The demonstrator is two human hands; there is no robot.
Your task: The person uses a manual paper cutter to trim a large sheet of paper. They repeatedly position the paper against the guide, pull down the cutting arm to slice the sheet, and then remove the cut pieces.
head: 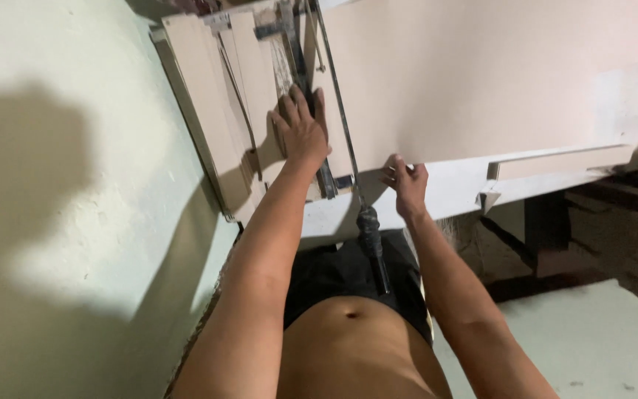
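My left hand (300, 125) lies flat with fingers spread, pressing on a pale pink tile piece beside the dark guide rail (297, 59) of a manual tile cutter. My right hand (404, 181) curls its fingers over the near edge of the large pale pink tile (481, 74) lying on the cutter bed. The cutter's thin lever (337, 111) runs between my hands and ends in a black grip (372, 247) that hangs free near my waist. Neither hand touches the grip.
Several narrow cut tile strips (201, 89) lie at the cutter's left side. A pale green wall (53, 185) is close on the left. Another tile strip (563, 159) lies on the white bench edge at right, with dark wooden pieces (614, 236) below it.
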